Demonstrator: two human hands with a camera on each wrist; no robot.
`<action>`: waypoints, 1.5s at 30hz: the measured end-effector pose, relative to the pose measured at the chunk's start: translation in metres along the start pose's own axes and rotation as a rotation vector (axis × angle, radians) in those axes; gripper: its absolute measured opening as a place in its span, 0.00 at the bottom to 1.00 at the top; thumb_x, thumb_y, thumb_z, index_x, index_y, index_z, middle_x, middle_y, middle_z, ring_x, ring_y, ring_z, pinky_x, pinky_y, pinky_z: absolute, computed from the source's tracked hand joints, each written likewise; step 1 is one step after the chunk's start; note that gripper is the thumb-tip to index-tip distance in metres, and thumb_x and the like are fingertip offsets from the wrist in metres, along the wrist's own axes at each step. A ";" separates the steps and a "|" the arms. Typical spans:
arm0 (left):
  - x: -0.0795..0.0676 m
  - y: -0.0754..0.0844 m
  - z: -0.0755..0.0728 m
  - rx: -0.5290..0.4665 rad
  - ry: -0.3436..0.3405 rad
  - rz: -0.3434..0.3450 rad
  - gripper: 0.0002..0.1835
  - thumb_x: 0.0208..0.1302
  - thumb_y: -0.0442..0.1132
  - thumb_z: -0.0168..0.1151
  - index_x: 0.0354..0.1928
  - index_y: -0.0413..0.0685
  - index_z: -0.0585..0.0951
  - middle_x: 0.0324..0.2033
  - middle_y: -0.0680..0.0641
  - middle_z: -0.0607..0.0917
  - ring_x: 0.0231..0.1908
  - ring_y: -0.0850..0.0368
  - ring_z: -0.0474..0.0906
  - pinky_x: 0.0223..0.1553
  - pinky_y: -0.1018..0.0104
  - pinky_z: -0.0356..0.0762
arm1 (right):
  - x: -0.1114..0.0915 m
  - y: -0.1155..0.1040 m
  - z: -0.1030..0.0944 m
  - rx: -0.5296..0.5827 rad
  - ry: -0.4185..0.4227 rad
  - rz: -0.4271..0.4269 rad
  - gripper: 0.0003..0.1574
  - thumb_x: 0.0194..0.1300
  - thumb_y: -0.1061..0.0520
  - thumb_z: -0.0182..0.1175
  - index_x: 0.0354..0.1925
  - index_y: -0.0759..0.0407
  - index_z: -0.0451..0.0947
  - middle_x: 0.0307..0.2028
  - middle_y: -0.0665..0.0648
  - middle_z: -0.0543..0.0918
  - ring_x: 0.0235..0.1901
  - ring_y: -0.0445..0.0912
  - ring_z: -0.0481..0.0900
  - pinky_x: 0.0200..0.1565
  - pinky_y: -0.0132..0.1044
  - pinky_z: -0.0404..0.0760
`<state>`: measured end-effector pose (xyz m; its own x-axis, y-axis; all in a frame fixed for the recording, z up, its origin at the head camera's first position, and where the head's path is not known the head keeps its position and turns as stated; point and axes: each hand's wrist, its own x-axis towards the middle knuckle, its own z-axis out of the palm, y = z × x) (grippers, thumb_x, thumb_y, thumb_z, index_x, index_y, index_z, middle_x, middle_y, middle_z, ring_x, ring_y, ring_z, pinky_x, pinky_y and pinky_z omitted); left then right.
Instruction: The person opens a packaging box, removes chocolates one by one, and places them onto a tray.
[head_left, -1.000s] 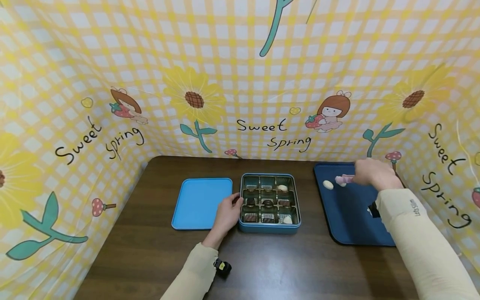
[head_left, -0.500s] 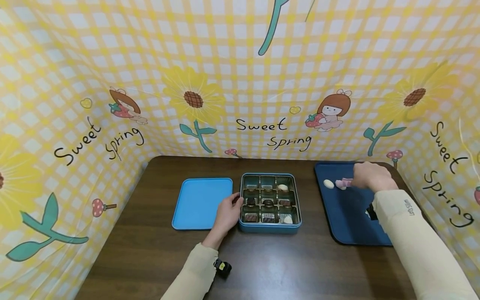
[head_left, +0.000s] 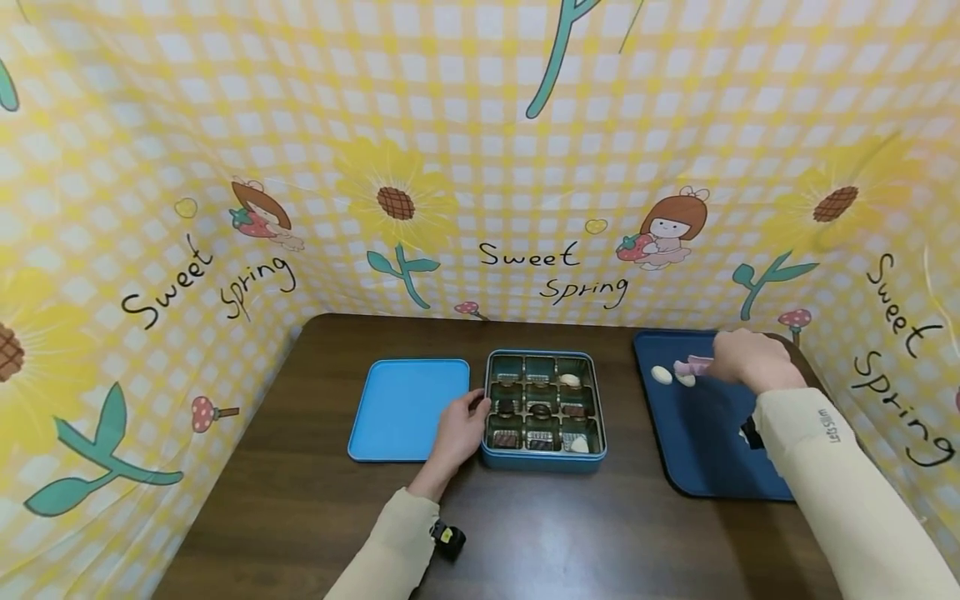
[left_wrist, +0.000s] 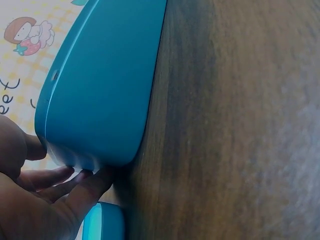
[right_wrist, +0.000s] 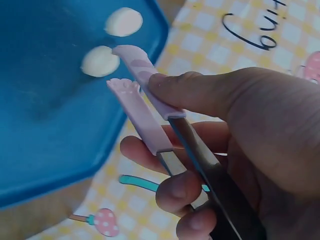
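My right hand [head_left: 750, 360] holds small tongs [right_wrist: 170, 115] with pale pink paw-shaped tips and metal arms. The thumb presses one arm and the fingers curl round the other; the tips stand a little apart. Close by the tips lies a white egg-shaped piece [right_wrist: 101, 62] on the dark blue tray [head_left: 712, 467], with a second white piece [right_wrist: 124, 22] beside it. My left hand [head_left: 459, 427] rests against the left side of a blue tin box [left_wrist: 100, 100], thumb near the rim. Dark chocolates [head_left: 540, 410] and two white pieces sit in the box's divided insert.
A light blue lid [head_left: 408, 408] lies on the brown table [head_left: 525, 542], left of the box. A yellow checked cloth [head_left: 465, 150] with printed flowers stands as a wall behind and at both sides. The tray is near the right-hand cloth.
The tongs dipped over the nearer white piece half a second ago; it now shows just below their tips. The head view has shifted slightly. My left hand stays at the box.
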<state>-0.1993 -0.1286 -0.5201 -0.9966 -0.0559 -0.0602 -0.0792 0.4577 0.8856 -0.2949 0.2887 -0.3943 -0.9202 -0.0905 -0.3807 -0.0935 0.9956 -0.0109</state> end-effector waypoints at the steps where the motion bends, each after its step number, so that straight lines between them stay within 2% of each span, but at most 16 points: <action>1: 0.000 0.000 0.000 0.000 0.005 0.000 0.24 0.79 0.43 0.53 0.70 0.37 0.72 0.58 0.37 0.81 0.32 0.53 0.77 0.31 0.59 0.72 | -0.001 0.000 -0.002 -0.001 0.016 -0.003 0.30 0.71 0.43 0.62 0.51 0.70 0.80 0.45 0.73 0.80 0.35 0.61 0.77 0.30 0.54 0.75; 4: 0.000 0.000 0.000 0.003 0.015 -0.004 0.24 0.79 0.43 0.53 0.69 0.37 0.73 0.59 0.37 0.81 0.42 0.49 0.81 0.35 0.58 0.74 | -0.006 -0.005 -0.010 -0.011 0.088 -0.020 0.27 0.71 0.44 0.62 0.48 0.68 0.82 0.43 0.72 0.81 0.35 0.63 0.77 0.30 0.56 0.75; 7: 0.001 0.000 -0.001 0.007 0.014 -0.008 0.24 0.79 0.44 0.53 0.69 0.38 0.73 0.59 0.38 0.81 0.45 0.48 0.81 0.36 0.58 0.74 | -0.012 -0.016 -0.020 -0.027 0.140 -0.047 0.26 0.71 0.43 0.61 0.45 0.66 0.83 0.40 0.69 0.83 0.33 0.63 0.78 0.30 0.56 0.76; 9: 0.002 0.000 -0.001 0.011 0.011 -0.001 0.24 0.79 0.44 0.52 0.69 0.38 0.73 0.59 0.38 0.81 0.43 0.49 0.81 0.34 0.58 0.73 | -0.017 -0.026 -0.026 -0.033 0.166 -0.070 0.25 0.71 0.42 0.61 0.42 0.64 0.83 0.35 0.65 0.82 0.31 0.60 0.78 0.29 0.55 0.75; 14: 0.002 0.001 0.001 -0.015 -0.008 -0.002 0.24 0.79 0.42 0.52 0.69 0.37 0.72 0.58 0.37 0.81 0.28 0.51 0.73 0.26 0.58 0.69 | -0.027 -0.053 -0.036 -0.027 0.228 -0.139 0.22 0.72 0.43 0.60 0.37 0.61 0.84 0.29 0.58 0.80 0.27 0.54 0.77 0.27 0.51 0.75; 18: 0.001 0.000 0.003 -0.037 -0.008 -0.002 0.24 0.79 0.42 0.52 0.69 0.36 0.72 0.58 0.37 0.81 0.27 0.54 0.72 0.26 0.59 0.68 | -0.031 -0.077 -0.039 -0.039 0.276 -0.190 0.20 0.71 0.43 0.61 0.38 0.58 0.85 0.27 0.56 0.81 0.25 0.51 0.77 0.27 0.50 0.75; 22: 0.001 -0.001 0.003 -0.043 -0.005 0.001 0.24 0.79 0.42 0.52 0.69 0.36 0.73 0.57 0.37 0.81 0.25 0.53 0.70 0.25 0.59 0.68 | -0.032 -0.096 -0.035 -0.055 0.253 -0.236 0.20 0.71 0.43 0.62 0.33 0.56 0.84 0.24 0.54 0.79 0.23 0.50 0.76 0.26 0.48 0.75; 26: 0.000 -0.001 0.003 -0.037 -0.002 0.004 0.23 0.79 0.42 0.52 0.69 0.36 0.73 0.57 0.37 0.81 0.27 0.54 0.72 0.26 0.59 0.69 | -0.029 -0.109 -0.026 -0.059 0.217 -0.280 0.19 0.71 0.44 0.62 0.26 0.52 0.81 0.22 0.53 0.77 0.21 0.48 0.76 0.25 0.44 0.73; 32: 0.000 0.001 0.002 -0.031 0.000 0.000 0.23 0.79 0.42 0.52 0.69 0.36 0.73 0.58 0.37 0.80 0.35 0.52 0.77 0.28 0.59 0.70 | -0.021 -0.121 -0.014 -0.064 0.215 -0.313 0.14 0.69 0.46 0.65 0.36 0.55 0.86 0.25 0.52 0.81 0.23 0.47 0.77 0.27 0.45 0.76; 36: 0.000 0.001 0.003 -0.019 0.004 -0.001 0.24 0.79 0.42 0.52 0.69 0.36 0.73 0.60 0.37 0.80 0.46 0.50 0.80 0.34 0.59 0.73 | -0.017 -0.125 -0.004 -0.063 0.195 -0.329 0.15 0.70 0.46 0.65 0.37 0.56 0.86 0.25 0.52 0.81 0.22 0.47 0.77 0.28 0.46 0.77; 39: 0.001 0.000 0.003 -0.013 0.002 -0.001 0.24 0.79 0.43 0.52 0.69 0.37 0.73 0.59 0.37 0.80 0.44 0.50 0.80 0.33 0.59 0.73 | -0.017 -0.130 0.001 -0.069 0.187 -0.331 0.16 0.70 0.46 0.65 0.37 0.57 0.85 0.23 0.52 0.80 0.21 0.46 0.76 0.26 0.44 0.75; 42: 0.001 0.000 0.004 -0.013 0.002 -0.004 0.24 0.79 0.43 0.52 0.69 0.37 0.73 0.59 0.38 0.80 0.36 0.53 0.77 0.29 0.60 0.71 | -0.015 -0.136 0.002 -0.080 0.185 -0.336 0.15 0.69 0.48 0.65 0.37 0.59 0.84 0.23 0.53 0.79 0.20 0.46 0.76 0.24 0.42 0.73; 45: 0.001 0.000 0.004 -0.019 0.003 -0.005 0.23 0.79 0.43 0.52 0.69 0.37 0.73 0.58 0.38 0.81 0.29 0.53 0.74 0.27 0.59 0.69 | -0.011 -0.143 0.004 -0.102 0.179 -0.336 0.13 0.69 0.50 0.65 0.38 0.59 0.84 0.24 0.53 0.80 0.21 0.47 0.77 0.25 0.43 0.75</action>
<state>-0.2004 -0.1250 -0.5225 -0.9961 -0.0609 -0.0636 -0.0840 0.4404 0.8939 -0.2695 0.1478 -0.3922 -0.8829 -0.4227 -0.2044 -0.4296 0.9029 -0.0116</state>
